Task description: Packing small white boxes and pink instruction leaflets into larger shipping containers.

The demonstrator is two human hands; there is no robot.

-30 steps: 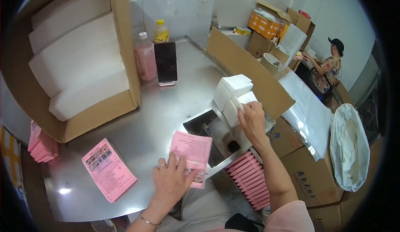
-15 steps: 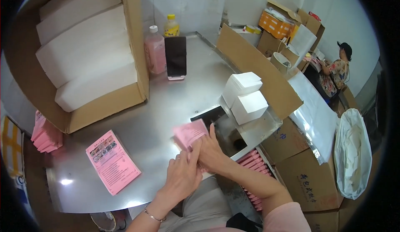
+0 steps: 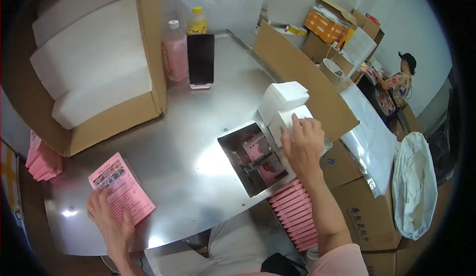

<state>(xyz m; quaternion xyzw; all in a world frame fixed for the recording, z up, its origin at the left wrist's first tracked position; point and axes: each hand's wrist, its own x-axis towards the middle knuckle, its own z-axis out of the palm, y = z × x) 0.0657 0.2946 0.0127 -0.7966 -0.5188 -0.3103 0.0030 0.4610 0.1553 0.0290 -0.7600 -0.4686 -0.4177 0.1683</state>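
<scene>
Two hands work at once in the head view, well apart on the steel tabletop [image 3: 198,142]. The left hand [image 3: 111,221] lies flat, fingers spread, on the near edge of a stack of pink leaflets [image 3: 121,189] at the tabletop's left front; its grip is open, pressing on the top leaflet rather than pinching it. The right hand [image 3: 302,144] reaches to the white boxes [image 3: 285,105] stacked right of the rectangular chute opening [image 3: 253,159], its fingertips on the nearer box; whether that grip has closed cannot be told from this angle.

As a judgement, the work looks midway. A row of pink packs [image 3: 297,214] stands filled below the tabletop's right edge, and more pink packs [image 3: 42,157] lie at the far left. A pink piece shows down inside the chute opening. White boxes and leaflets both remain.
</scene>
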